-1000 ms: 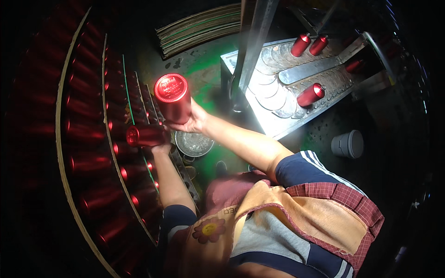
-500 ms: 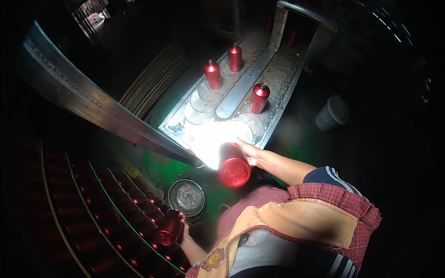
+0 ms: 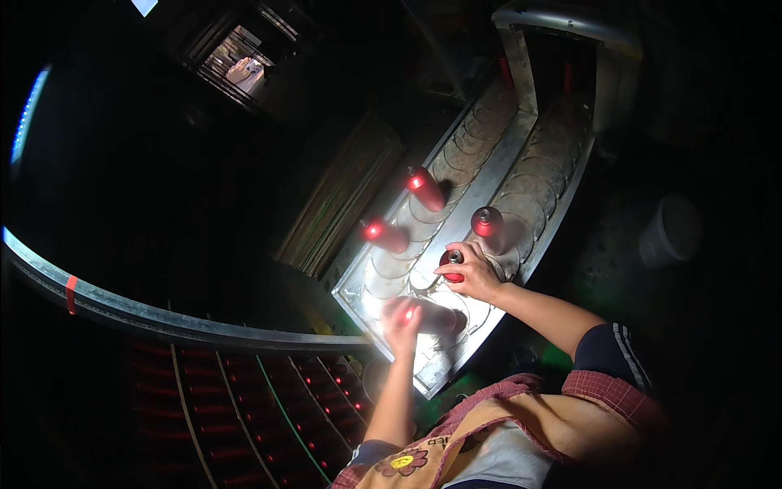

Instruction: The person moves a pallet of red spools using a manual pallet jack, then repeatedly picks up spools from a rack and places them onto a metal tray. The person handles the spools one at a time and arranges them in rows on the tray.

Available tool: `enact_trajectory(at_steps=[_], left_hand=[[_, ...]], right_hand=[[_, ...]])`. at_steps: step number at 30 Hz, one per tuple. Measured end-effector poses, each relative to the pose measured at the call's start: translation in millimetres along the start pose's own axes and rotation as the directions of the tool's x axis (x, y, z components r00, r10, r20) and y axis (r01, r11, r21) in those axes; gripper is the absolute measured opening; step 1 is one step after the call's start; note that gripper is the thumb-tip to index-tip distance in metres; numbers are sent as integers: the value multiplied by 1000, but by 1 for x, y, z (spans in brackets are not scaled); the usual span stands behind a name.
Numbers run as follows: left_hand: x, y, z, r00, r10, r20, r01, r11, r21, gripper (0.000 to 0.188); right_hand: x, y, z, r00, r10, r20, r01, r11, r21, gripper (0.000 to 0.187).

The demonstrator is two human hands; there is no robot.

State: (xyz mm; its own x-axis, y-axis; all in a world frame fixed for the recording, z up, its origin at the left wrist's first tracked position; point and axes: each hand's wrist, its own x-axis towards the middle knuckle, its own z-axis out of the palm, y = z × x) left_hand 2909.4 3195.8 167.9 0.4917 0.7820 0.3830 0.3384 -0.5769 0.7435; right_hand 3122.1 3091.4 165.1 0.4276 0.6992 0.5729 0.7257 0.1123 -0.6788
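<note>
My right hand [image 3: 476,275] is wrapped round the shoulder of a red metal bottle [image 3: 452,277] over the slat conveyor [image 3: 507,159]. Its threaded neck shows between the fingers. Closer to the conveyor's near end, my left hand [image 3: 401,324], smeared by motion and glare, grips a second red bottle [image 3: 442,319], which looks tilted with its darker end to the right. Two red bottles, one farther [image 3: 426,191] and one nearer [image 3: 386,236], stand in the left lane. Another red bottle [image 3: 486,223] stands in the right lane, just beyond my right hand.
A metal frame [image 3: 521,69] spans the conveyor's far end. Many red bottles lie in rows on a rack [image 3: 269,407] at lower left, below a long metal rail [image 3: 179,326]. A stack of strips [image 3: 338,196] lies left of the conveyor; a pale bucket [image 3: 672,232] stands right.
Both hands have moved forward onto the conveyor with their bottles; the left one came up from beside the rack. My view has shifted, so the conveyor sits farther right.
</note>
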Motion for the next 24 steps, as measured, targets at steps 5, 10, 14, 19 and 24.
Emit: enact_trajectory(at_steps=[5,10,14,19,24], left_hand=[[0,13,64,978,201,52,-208,940,269,30],[5,30,92,977,199,74,-210,960,186,29],[18,45,109,967,175,187,-213,954,211,30],[11,57,91,955,266,132,-278,957,81,36],[-58,36,-2,978,180,102,-156,966,-205,25]], right_hand=[[0,44,7,999,46,29,-44,997,-65,37],[6,78,-8,993,97,-67,-101,994,-51,36],[16,94,-22,989,145,-13,-145,978,-153,38],[19,75,-48,979,161,-121,-185,956,-226,45],[-14,11,-60,950,12,-312,-88,969,-231,39]])
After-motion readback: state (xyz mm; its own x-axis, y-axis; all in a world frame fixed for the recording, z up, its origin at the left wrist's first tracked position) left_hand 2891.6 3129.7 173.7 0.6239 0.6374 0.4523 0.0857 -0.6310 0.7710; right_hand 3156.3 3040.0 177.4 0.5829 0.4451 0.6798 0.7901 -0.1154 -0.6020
